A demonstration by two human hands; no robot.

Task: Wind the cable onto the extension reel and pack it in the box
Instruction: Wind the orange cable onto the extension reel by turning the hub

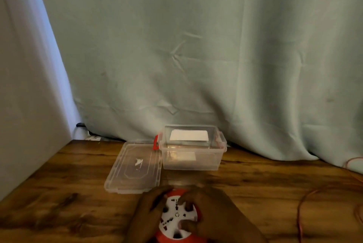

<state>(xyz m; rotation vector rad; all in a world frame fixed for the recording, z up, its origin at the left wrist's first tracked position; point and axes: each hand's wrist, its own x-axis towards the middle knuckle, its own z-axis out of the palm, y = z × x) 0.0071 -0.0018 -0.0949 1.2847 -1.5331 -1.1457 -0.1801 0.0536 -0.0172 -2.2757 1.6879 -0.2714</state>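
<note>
Both hands clasp the reel (177,217); left hand (149,206) fingers curl round its rim; right hand (208,209) fingers grip its face.

reel (177,221) rim cut off below

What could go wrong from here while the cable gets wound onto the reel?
1. The loose cable trails across the table toward the right edge and curtain; it may snag or tangle as it is pulled in.
2. Both hands, left hand and right hand, cover the reel, so uneven winding could go unseen.
3. The lid lies close by; a jerk might knock it.
</note>
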